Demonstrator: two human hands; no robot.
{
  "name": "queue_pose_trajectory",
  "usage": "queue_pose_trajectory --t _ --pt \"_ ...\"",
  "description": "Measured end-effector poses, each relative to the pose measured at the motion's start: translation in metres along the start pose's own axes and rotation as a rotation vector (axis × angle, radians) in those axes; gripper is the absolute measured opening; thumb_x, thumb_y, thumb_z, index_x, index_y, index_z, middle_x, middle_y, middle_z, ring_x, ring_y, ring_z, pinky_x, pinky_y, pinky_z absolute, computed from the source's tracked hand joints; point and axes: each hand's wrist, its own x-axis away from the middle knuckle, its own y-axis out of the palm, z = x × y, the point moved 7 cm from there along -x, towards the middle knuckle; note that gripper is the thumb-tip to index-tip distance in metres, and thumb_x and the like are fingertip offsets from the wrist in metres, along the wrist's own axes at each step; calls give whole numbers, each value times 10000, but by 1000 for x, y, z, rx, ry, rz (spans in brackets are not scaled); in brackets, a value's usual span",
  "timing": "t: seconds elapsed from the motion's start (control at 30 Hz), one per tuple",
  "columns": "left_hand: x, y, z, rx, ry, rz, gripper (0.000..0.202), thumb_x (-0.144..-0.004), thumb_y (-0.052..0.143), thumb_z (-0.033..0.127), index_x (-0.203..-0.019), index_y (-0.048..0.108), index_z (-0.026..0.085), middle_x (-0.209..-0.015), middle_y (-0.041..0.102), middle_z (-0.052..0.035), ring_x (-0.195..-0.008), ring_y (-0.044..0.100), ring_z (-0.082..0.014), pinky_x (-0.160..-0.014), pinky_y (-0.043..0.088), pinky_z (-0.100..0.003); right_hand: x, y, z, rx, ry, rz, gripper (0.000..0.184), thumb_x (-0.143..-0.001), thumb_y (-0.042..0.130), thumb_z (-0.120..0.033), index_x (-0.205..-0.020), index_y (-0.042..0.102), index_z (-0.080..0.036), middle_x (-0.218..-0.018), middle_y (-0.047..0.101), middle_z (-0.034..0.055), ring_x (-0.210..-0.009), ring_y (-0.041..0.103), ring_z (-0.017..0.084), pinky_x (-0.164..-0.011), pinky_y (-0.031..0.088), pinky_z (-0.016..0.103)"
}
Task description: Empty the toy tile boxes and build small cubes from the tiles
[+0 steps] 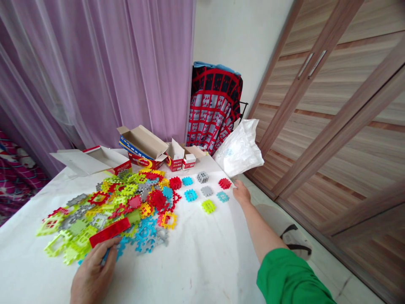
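Observation:
My left hand (pixel 94 270) is at the near edge of a heap of interlocking plastic tiles (pixel 128 192), its fingers bent and closed round a blue tile (pixel 106 256) that is mostly covered. Just beyond those fingertips lies a long flat red piece (pixel 109 232). At the table's right edge, my right hand (pixel 242 192) rests beside a small stack of red tiles (pixel 225 183); its fingers are mostly hidden. Left of it are small stacks sorted by colour: grey (pixel 203 177), pale grey (pixel 206 191), blue (pixel 190 195), teal (pixel 222 196) and lime green (pixel 208 206).
Opened cardboard boxes, among them a blue and red one (pixel 142 145) and a white-flapped one (pixel 104 159), stand along the back of the white table (pixel 190 261). A white plastic bag (pixel 241 147) is at the far right corner. Wooden wardrobe doors (pixel 332 109) rise on the right.

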Motion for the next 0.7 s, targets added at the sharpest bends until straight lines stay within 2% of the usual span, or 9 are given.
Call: queue_pose_trajectory --t 0.27,0.7 --pt "-1 0 -1 -12 -8 3 289 -791 487 472 -874 676 269 -847 753 -17 -793 703 -218 -739 557 -323 -12 6 1 -47 -8 -34 601 -804 459 -94 -1389 462 -232 -1282 633 35 -1146 609 195 -930 482 292" --pt "0 -1 -1 -26 0 11 284 -789 483 484 -856 670 281 -837 754 -12 -790 706 -213 -715 551 -317 -8 6 -9 -29 -41 -57 601 -793 461 -105 -1375 470 -252 -1259 646 13 -1122 616 205 -910 484 301"
